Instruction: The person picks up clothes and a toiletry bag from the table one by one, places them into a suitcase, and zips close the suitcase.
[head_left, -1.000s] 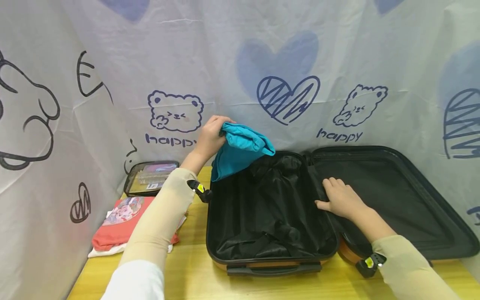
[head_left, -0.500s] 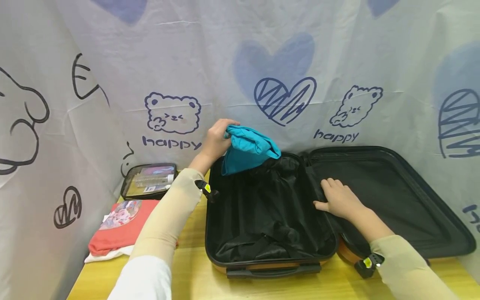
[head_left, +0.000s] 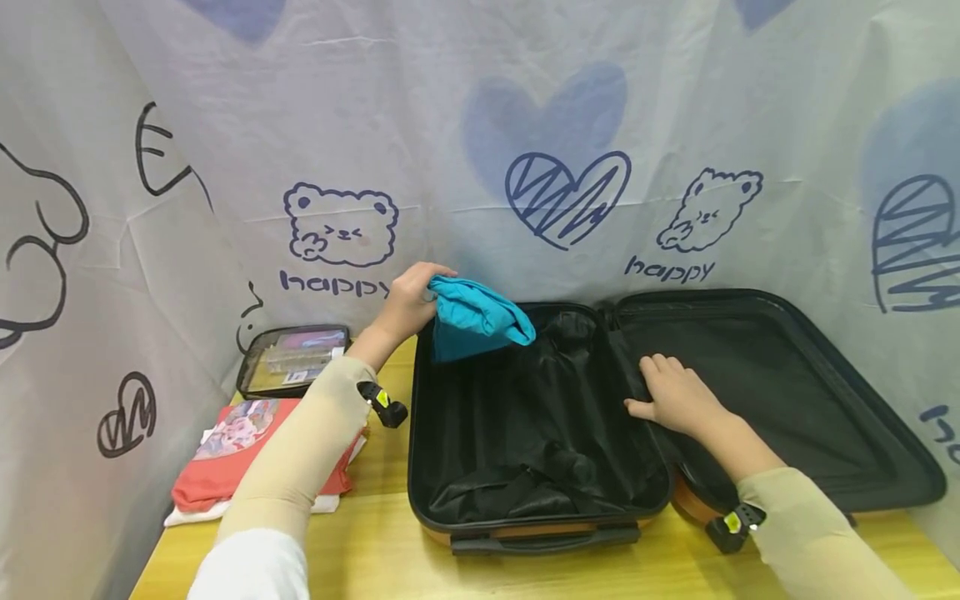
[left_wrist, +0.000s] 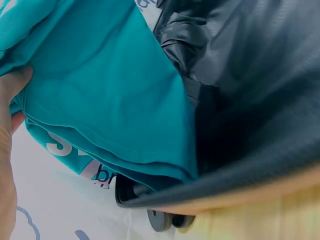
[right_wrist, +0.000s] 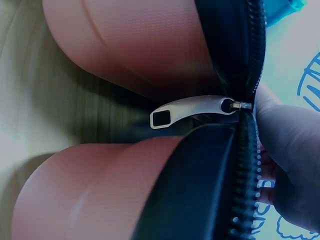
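Observation:
My left hand [head_left: 411,302] grips a folded teal garment [head_left: 478,308] by its upper left corner. The cloth hangs over the far left corner of an open black-lined suitcase [head_left: 536,408]. From the left wrist, the teal cloth [left_wrist: 110,85] shows white lettering on its underside, and its lower edge overlaps the case rim [left_wrist: 240,182]. My right hand [head_left: 678,396] rests with extended fingers and thumb at the inner edge between the suitcase's two halves. Seen from the right wrist, a metal zipper pull [right_wrist: 192,107] hangs beside that hand [right_wrist: 292,150].
The suitcase's right half [head_left: 780,400] lies flat, its handle [head_left: 543,542] facing me. On the left are folded clothes with a coral shirt [head_left: 225,458] on top, and behind them a clear pouch [head_left: 258,379] holding bottles. A printed curtain [head_left: 465,125] closes off the back.
My left hand first shifts a little right, then moves back left and lower with the teal garment. The right hand keeps its place on the suitcase.

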